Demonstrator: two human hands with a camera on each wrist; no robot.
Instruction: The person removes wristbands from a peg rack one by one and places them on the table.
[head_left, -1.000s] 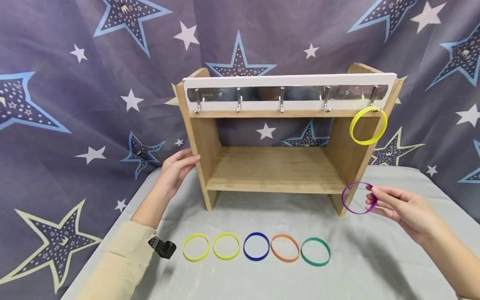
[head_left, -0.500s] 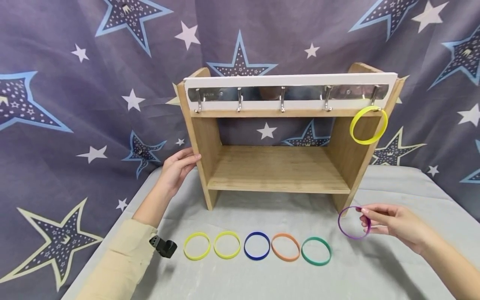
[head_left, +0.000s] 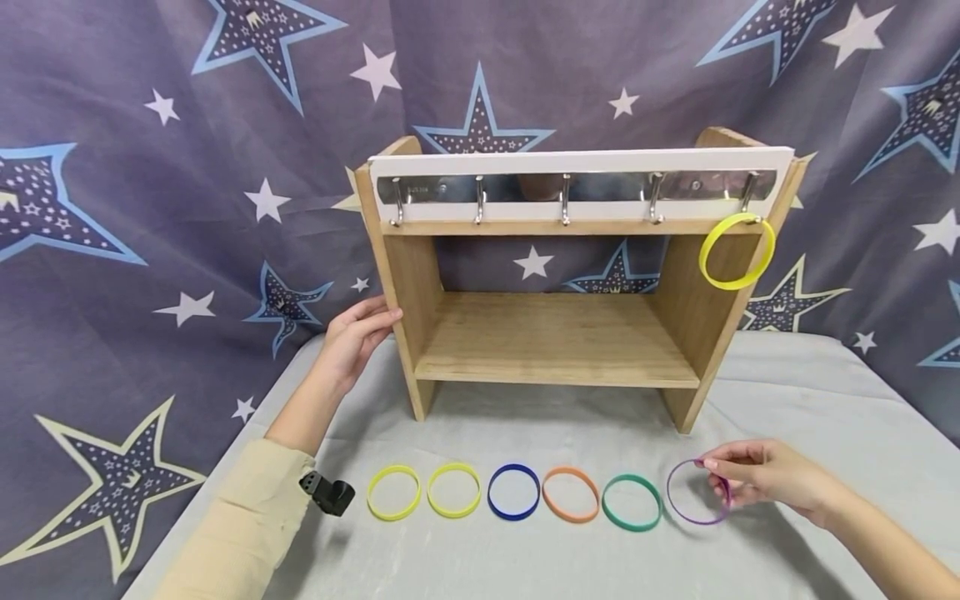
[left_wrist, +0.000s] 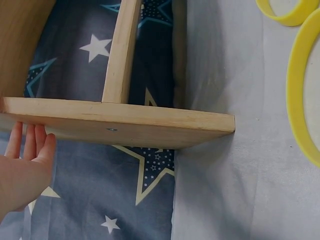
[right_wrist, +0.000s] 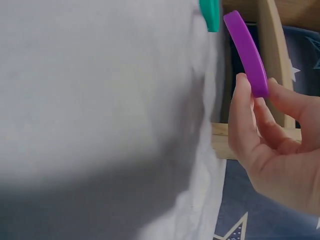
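Note:
My right hand (head_left: pixel 772 479) pinches a purple silicone wristband (head_left: pixel 710 522) between thumb and fingers, low over the cloth, just right of a green wristband (head_left: pixel 632 527). The right wrist view shows the purple wristband (right_wrist: pixel 248 55) gripped at its edge. With straight fingers, my left hand (head_left: pixel 352 342) touches the outer left side of a wooden shelf unit (head_left: pixel 555 333); the left wrist view has those fingertips (left_wrist: pixel 40 137) against the side board. On the rightmost hook of the metal hook rail (head_left: pixel 517 187) hangs a yellow wristband (head_left: pixel 737 283).
Left of the green band, an orange wristband (head_left: pixel 570 517), a blue wristband (head_left: pixel 513 515) and two yellow ones lie in a row on the grey cloth (head_left: pixel 525 567). Behind the shelf hangs a star-print curtain (head_left: pixel 187 250). A black wrist camera (head_left: pixel 327 493) sits at the left cuff.
My right hand has lowered the purple wristband from beside the shelf's right leg down toward the cloth, to the right end of the row. The left hand has stayed in place.

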